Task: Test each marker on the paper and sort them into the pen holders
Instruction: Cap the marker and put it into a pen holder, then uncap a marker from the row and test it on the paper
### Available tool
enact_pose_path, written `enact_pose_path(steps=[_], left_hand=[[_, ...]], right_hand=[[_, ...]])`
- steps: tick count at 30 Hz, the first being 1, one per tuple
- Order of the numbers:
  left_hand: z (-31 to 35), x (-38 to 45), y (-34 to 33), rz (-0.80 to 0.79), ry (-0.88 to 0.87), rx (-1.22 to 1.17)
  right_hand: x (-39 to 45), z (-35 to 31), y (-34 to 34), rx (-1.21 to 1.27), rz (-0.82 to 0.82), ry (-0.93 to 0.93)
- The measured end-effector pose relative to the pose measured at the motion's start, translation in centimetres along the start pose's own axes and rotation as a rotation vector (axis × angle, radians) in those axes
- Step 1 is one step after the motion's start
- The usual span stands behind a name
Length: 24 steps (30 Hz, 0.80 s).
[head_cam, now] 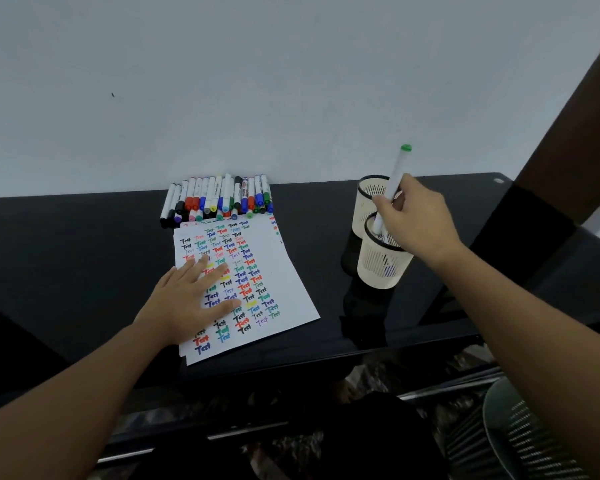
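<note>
Over the nearer of the 2 pen holders (381, 265), my right hand (413, 216) grips a white marker with a green end cap (394, 183), fingers and thumb curled round its barrel. The marker stands nearly upright, tilted a little to the right, its lower end dipped inside the holder's rim and its green cap well above my knuckles. The second holder (369, 195) stands just behind the first, touching or nearly touching it; I cannot tell which. Both are pale mesh cups with dark rims.

My left hand (191, 299) lies flat on the paper (284, 271), fingers straight and spread, pressing the sheet onto the black table (84, 254). The paper carries rows of the word "Test" in many colours. Beyond its far edge, against the white wall (257, 81), a pile of capped markers (219, 199) lies side by side, touching the top of the sheet.
</note>
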<state>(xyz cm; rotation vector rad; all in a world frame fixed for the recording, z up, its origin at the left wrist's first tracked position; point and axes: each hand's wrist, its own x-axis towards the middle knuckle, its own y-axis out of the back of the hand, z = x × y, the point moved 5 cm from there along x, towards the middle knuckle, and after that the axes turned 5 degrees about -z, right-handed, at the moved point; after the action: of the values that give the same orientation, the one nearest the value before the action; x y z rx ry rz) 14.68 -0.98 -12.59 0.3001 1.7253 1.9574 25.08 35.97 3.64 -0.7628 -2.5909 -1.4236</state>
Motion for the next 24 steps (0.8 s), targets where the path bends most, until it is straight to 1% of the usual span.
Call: enact_pose_path(steps=[4, 11, 18, 22, 24], left_hand=[[-0.1, 0.1, 0.0, -0.002, 0.004, 0.006], [-0.2, 0.2, -0.1, 0.001, 0.0, -0.003], [-0.2, 0.4, 0.1, -0.022, 0.006, -0.063], [-0.4, 0.6, 1.3, -0.027, 0.061, -0.231], [-0.9, 0.8, 2.0, -0.005, 0.105, -0.298]], right_hand=[[-0.3, 0.8, -0.9, -0.007, -0.059, -0.03], [0.2, 0.2, -1.4, 0.034, -0.026, -0.004], [0.7, -3.9, -2.9, -0.099, 0.045, 0.17], [1.1, -7.3, -5.5, -0.222, 0.053, 0.309], [1.3, -8.6, -7.1, -0.25, 0.027, 0.356]])
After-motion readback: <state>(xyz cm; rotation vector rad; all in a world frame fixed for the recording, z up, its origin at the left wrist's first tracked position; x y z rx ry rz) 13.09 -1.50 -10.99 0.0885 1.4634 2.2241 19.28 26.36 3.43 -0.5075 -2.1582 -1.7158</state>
